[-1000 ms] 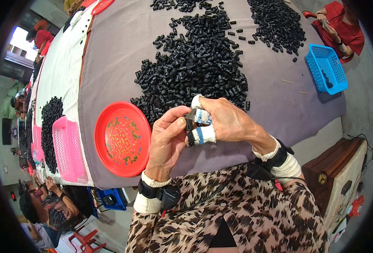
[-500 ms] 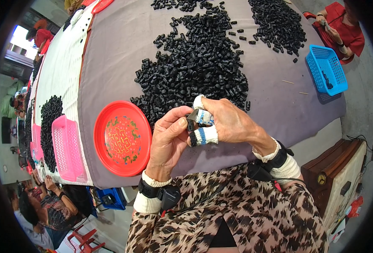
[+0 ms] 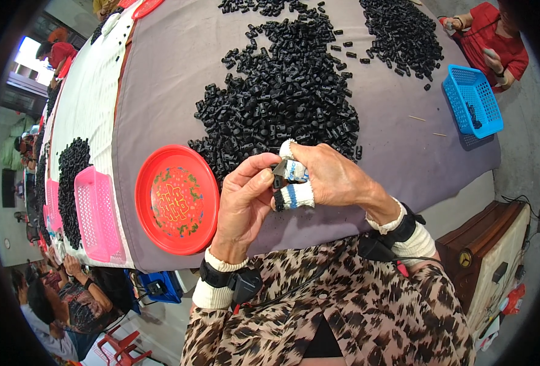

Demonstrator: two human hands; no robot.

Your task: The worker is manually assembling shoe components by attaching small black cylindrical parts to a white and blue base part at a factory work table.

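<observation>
My left hand (image 3: 245,195) pinches a small black plastic part (image 3: 277,182) between thumb and fingertips. My right hand (image 3: 337,177), with white and blue-striped cloth covers on its thumb and finger, grips a small grey metal blade (image 3: 281,166). The blade's tip meets the top of the part, close to my left fingertips; its handle end is hidden in my right hand. Just beyond both hands spreads a big heap of similar black parts (image 3: 282,104). A red round plate (image 3: 175,229) with a printed pattern lies beside my left hand.
At the right table edge stands a blue basket (image 3: 471,100) with a few black parts. Another heap (image 3: 404,39) lies at the far right, near a person in red (image 3: 496,46). To the left are a pink basket (image 3: 96,213) and more black parts (image 3: 74,177).
My hands stay nearly in place; the black part has tilted or shifted slightly under the blade. The person in red has moved their hands apart.
</observation>
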